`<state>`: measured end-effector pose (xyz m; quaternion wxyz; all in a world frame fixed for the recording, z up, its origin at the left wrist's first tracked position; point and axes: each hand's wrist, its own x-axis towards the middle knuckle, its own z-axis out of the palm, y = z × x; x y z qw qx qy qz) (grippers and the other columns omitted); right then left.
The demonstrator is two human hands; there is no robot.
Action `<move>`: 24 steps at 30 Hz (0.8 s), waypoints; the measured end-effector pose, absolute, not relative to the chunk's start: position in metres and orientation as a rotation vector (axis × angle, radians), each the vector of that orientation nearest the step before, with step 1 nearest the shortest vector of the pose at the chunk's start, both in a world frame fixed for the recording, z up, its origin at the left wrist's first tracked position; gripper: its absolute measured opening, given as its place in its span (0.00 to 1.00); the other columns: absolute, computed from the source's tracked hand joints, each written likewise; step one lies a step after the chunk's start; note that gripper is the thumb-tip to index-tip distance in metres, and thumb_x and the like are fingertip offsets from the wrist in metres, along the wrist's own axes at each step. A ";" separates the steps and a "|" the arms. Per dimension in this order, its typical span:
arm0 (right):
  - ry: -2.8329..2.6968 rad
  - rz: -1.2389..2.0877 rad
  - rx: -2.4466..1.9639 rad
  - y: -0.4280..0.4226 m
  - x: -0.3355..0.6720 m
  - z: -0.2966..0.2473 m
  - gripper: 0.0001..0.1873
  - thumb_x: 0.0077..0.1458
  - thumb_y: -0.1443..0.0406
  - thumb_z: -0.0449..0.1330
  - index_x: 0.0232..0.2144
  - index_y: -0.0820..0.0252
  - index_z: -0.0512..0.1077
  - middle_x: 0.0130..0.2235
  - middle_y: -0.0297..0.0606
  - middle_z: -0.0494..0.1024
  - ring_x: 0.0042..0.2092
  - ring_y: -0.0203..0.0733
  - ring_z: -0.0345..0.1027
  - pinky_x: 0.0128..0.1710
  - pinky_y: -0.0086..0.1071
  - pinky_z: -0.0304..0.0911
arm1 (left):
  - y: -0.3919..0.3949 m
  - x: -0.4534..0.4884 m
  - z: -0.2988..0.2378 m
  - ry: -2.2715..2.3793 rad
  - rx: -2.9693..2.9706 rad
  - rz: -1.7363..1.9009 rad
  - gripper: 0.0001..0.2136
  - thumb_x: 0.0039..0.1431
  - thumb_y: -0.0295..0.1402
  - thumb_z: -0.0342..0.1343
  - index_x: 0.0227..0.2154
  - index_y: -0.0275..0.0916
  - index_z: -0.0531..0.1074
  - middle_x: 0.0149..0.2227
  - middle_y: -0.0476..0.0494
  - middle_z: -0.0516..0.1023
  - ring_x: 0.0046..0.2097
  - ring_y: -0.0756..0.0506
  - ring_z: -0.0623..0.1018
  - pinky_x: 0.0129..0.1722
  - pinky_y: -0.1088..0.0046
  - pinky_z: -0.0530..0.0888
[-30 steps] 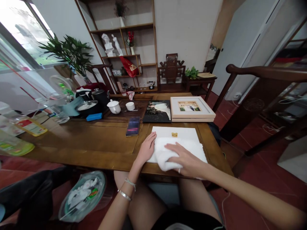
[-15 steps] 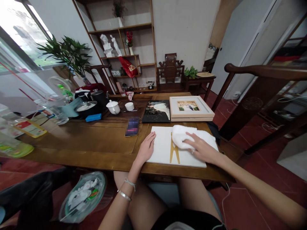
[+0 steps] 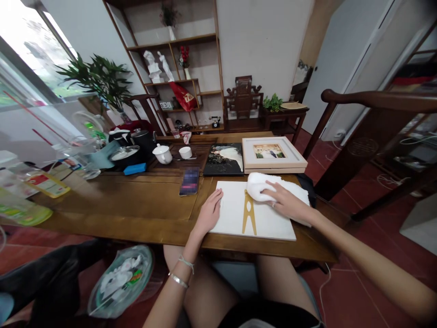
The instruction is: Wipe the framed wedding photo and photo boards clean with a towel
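Note:
A flat white panel (image 3: pixel 228 218) lies on the table in front of me, with a golden clothespin-shaped figure (image 3: pixel 249 223) on its face. My left hand (image 3: pixel 210 210) rests flat on the panel's left edge, fingers stretched out. On the upper right of the panel, my right hand (image 3: pixel 285 200) grips a bunched white towel (image 3: pixel 257 186) and presses it down. The towel trails to the right past the panel's edge and touches the top of the golden figure.
Behind the panel lie a dark picture (image 3: pixel 218 159) and stacked pale frames (image 3: pixel 300 161). A phone (image 3: pixel 189 181) is left of the panel. Farther left stand a white lidded cup (image 3: pixel 162 154), a blue block (image 3: pixel 134 169) and bottles (image 3: pixel 51 184). A lined bin (image 3: pixel 145 273) is below the table.
My right hand has slid the towel a little up the panel, away from me, and more of the golden figure shows. My left hand has stayed on the left edge.

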<state>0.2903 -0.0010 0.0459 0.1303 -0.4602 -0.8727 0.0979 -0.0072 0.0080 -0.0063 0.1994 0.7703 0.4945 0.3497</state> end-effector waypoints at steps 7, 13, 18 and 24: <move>-2.574 0.257 -1.492 -0.074 0.249 0.038 0.32 0.44 0.78 0.51 0.53 0.59 0.67 0.62 0.55 0.58 0.65 0.64 0.42 0.58 0.63 0.47 | 0.009 -0.008 -0.009 1.373 2.150 0.984 0.19 0.63 0.29 0.42 0.54 0.36 0.68 0.61 0.38 0.66 0.63 0.45 0.63 0.64 0.59 0.59; -2.624 0.302 -1.281 -0.091 0.247 0.046 0.30 0.45 0.77 0.53 0.51 0.53 0.68 0.62 0.47 0.60 0.64 0.58 0.47 0.59 0.56 0.51 | 0.010 -0.008 -0.010 1.373 2.154 0.996 0.19 0.63 0.29 0.42 0.54 0.37 0.69 0.61 0.39 0.66 0.63 0.45 0.63 0.64 0.59 0.59; -2.551 0.238 -1.167 -0.013 0.241 0.037 0.29 0.48 0.77 0.53 0.53 0.58 0.67 0.61 0.50 0.61 0.65 0.56 0.46 0.60 0.55 0.48 | 0.009 -0.009 -0.009 1.378 2.152 0.964 0.20 0.63 0.29 0.42 0.55 0.36 0.68 0.61 0.39 0.65 0.64 0.45 0.63 0.64 0.60 0.59; -2.389 0.278 -1.188 -0.011 0.218 0.027 0.34 0.47 0.79 0.49 0.56 0.58 0.63 0.61 0.49 0.61 0.66 0.54 0.40 0.61 0.57 0.44 | 0.009 -0.008 -0.009 1.373 2.139 1.006 0.19 0.63 0.29 0.42 0.54 0.39 0.69 0.60 0.41 0.67 0.63 0.45 0.64 0.64 0.60 0.60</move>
